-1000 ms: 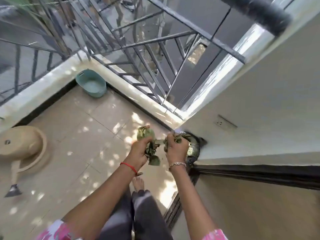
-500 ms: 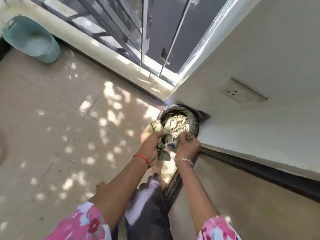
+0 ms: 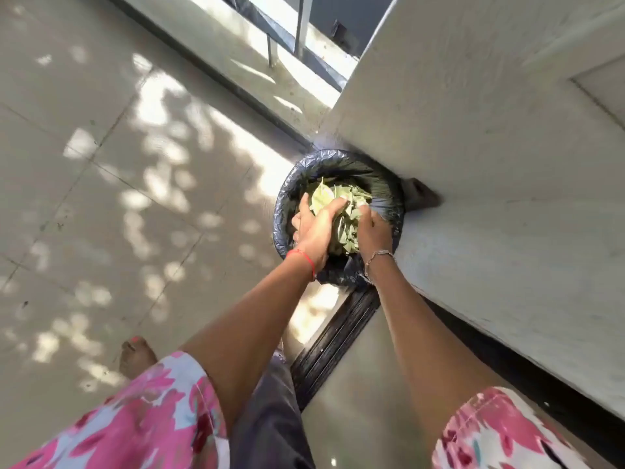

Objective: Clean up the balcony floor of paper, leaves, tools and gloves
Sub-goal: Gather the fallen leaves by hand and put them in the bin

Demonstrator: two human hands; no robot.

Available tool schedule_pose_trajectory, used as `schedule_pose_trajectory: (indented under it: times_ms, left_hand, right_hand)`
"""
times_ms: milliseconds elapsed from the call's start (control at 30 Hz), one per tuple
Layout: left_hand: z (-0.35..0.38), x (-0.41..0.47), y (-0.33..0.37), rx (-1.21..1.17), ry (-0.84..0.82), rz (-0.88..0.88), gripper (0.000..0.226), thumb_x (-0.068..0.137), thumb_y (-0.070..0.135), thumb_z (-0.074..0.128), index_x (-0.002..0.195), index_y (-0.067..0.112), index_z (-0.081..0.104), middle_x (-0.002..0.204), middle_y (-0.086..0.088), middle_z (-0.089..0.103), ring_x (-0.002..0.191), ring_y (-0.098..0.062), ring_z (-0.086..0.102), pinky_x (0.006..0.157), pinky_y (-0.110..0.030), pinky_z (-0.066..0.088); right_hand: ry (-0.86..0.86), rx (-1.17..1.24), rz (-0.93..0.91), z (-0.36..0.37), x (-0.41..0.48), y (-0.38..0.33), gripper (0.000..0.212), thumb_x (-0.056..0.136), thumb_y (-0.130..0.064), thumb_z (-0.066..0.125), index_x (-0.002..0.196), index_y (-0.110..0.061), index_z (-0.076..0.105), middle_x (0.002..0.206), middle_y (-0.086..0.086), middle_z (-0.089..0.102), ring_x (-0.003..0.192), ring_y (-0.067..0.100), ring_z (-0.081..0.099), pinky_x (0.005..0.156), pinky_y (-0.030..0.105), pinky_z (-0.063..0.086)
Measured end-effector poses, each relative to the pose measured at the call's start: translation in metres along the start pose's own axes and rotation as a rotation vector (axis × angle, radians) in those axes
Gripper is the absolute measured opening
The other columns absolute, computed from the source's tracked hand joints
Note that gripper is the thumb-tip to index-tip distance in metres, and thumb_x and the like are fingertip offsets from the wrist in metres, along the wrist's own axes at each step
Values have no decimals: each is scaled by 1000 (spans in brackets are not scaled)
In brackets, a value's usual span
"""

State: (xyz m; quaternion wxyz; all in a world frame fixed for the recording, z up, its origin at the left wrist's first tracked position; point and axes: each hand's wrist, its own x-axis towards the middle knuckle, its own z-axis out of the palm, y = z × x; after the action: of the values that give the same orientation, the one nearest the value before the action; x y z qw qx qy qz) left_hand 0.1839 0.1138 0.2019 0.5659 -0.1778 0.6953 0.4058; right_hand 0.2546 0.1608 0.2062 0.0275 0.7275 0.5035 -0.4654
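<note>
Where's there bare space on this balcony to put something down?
The beige tiled floor is bare between the black-lined round bin, the railing kerb and the bare foot. Crowded: the bin's mouth, filled by green leaves, left hand and right hand.

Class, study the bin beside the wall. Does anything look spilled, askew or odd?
Nothing looks spilled. The leaves sit heaped inside the black-lined bin, close to its rim, with the left hand and right hand on them. The liner bunches loosely at the near side.
</note>
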Motion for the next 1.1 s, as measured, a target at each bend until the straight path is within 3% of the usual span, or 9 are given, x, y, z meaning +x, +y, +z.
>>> schedule_pose_trajectory:
  times_ms: [100, 167, 300, 400, 533, 667, 867, 1000, 1100]
  left_hand:
    - [-2, 3, -1, 135, -49, 19, 89, 80, 49, 62, 150, 29, 11, 157, -7, 12, 142, -27, 17, 116, -47, 15]
    - [-6, 5, 0, 182, -109, 77, 78, 87, 40, 59, 150, 22, 15, 155, -8, 20, 141, -25, 24, 116, -43, 19]
    - [-23, -6, 10, 415, -137, 215, 49, 92, 18, 57, 138, 6, 44, 138, -11, 50, 110, -17, 57, 95, -13, 40]
    - [-42, -20, 25, 546, -148, 334, 42, 89, 9, 60, 130, 2, 51, 131, -13, 56, 118, -23, 55, 104, -25, 38]
    - [-84, -48, 44, 728, -140, 474, 40, 87, 6, 59, 126, 1, 55, 127, -14, 58, 118, -27, 54, 100, -25, 37]
    - [-178, -96, 59, 756, -57, 567, 44, 87, 6, 57, 130, 1, 50, 136, -14, 50, 128, -26, 45, 96, -15, 29]
    - [-341, -185, 61, 853, 101, 701, 60, 85, 6, 55, 141, 6, 35, 149, -12, 31, 140, -21, 24, 109, -19, 11]
    - [-476, -255, 31, 977, 369, 690, 70, 85, 5, 51, 148, 12, 21, 156, -4, 15, 146, -19, 5, 115, -33, 5]
    - [-565, -307, -7, 899, 545, 609, 73, 85, 8, 50, 149, 16, 15, 158, 0, 6, 146, -18, -4, 116, -37, -1]
  right_hand:
    - [-98, 3, 33, -4, 5, -1, 32, 97, -20, 36, 111, -5, 60, 111, 13, 56, 103, 22, 49, 85, 31, 37]
    - [-134, -79, -9, -5, 3, -1, 39, 94, -10, 35, 130, -9, 51, 133, 11, 50, 112, 20, 47, 96, 31, 36]
    - [-161, -231, -22, -10, -12, -9, 50, 92, -1, 36, 139, -15, 42, 127, 3, 49, 109, 20, 49, 79, 23, 42]
    - [-156, -377, -19, -10, -30, -25, 48, 92, -4, 37, 139, -15, 42, 142, 6, 44, 126, 26, 44, 97, 26, 36]
    - [-140, -549, -220, 4, -66, -50, 43, 92, -4, 41, 135, -4, 44, 135, 19, 48, 123, 30, 45, 93, 28, 34]
    - [-243, -691, -423, 58, -154, -88, 34, 92, -9, 44, 124, -1, 49, 123, 20, 54, 116, 32, 50, 88, 30, 38]
    - [-413, -1116, -903, 144, -311, -129, 40, 93, -16, 42, 130, -4, 37, 135, 16, 40, 121, 33, 47, 94, 38, 39]
    - [-456, -1275, -1152, 207, -430, -151, 52, 95, -24, 43, 139, -1, 26, 149, 14, 25, 138, 26, 26, 109, 33, 25]
    - [-501, -1344, -1339, 247, -518, -163, 51, 94, -21, 44, 138, -1, 27, 149, 14, 24, 139, 25, 23, 111, 32, 21]
